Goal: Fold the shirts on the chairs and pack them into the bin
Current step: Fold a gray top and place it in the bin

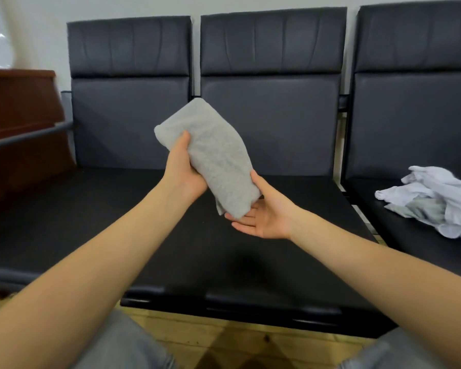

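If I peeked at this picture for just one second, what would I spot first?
First you'd spot the folded grey shirt held up in the middle, above the black chair seat. The left hand grips its side and the right hand lies flat under its bottom end. Next comes a crumpled pile of white clothes on the chair to the right.

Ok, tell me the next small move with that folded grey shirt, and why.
Probably carry the folded grey shirt to the bin, which is out of view. It is already a compact bundle held above the seat: the left hand grips its side, the right hand supports it from below. The crumpled white shirts still wait.
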